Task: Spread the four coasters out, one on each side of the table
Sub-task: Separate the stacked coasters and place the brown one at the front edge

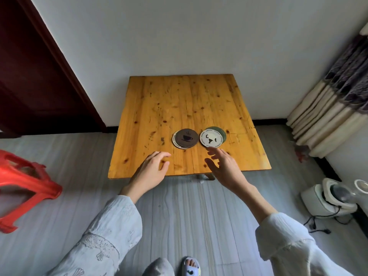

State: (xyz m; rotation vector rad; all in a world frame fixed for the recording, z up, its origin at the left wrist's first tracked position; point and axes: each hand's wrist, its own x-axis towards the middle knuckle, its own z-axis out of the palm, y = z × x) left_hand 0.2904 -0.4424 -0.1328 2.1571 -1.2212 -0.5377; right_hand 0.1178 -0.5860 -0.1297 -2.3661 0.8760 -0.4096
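The round white printed coaster (211, 138) lies just beyond my right hand (223, 166); fingers spread wide, empty, hovering over the wooden desk (189, 100).

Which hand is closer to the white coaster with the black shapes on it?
Right. The right hand has fingertips almost at the white coaster, just below its near edge. The left hand is farther, nearer the brown coaster.
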